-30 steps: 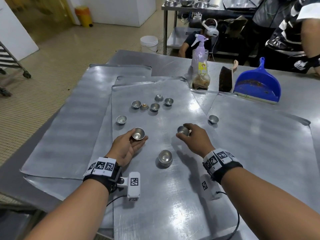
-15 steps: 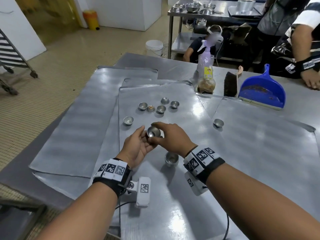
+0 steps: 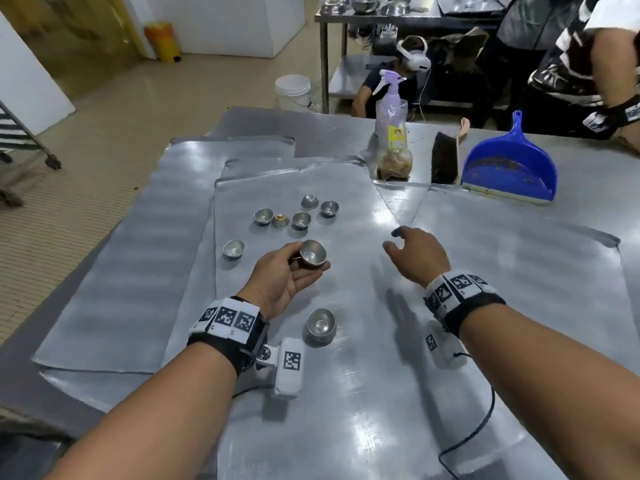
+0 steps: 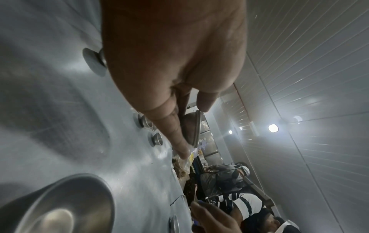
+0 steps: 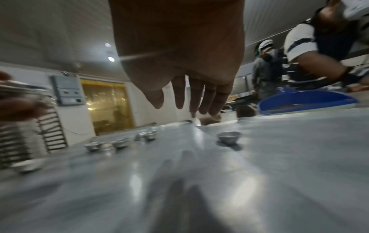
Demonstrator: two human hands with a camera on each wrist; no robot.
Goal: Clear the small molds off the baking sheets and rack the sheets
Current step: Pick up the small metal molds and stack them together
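Observation:
My left hand [image 3: 304,263] is palm up over the top baking sheet [image 3: 311,410] and grips nested steel molds [image 3: 313,252], which show edge-on between thumb and fingers in the left wrist view [image 4: 192,127]. To its right my right hand [image 3: 393,240] hovers open and holds nothing. One small mold [image 5: 229,137] stands on the sheet just beyond its fingertips [image 5: 199,102]; the head view hides it behind that hand. A loose mold [image 3: 321,322] sits near my left wrist, a single one [image 3: 233,248] at the left, and several cluster [image 3: 301,220] farther back.
More overlapping sheets lie to the left [image 3: 138,254] and right [image 3: 519,271]. At the table's back stand a spray bottle [image 3: 391,109], a bag of scraps [image 3: 394,162], a brush [image 3: 445,161] and a blue dustpan [image 3: 509,168]. A wheeled rack [image 3: 20,140] is far left. Another person's arm [image 3: 613,112] leans in at the back right.
My right hand carried its mold to the left hand, set it into the mold held there, then pulled away to the right, empty. The left hand kept its grip.

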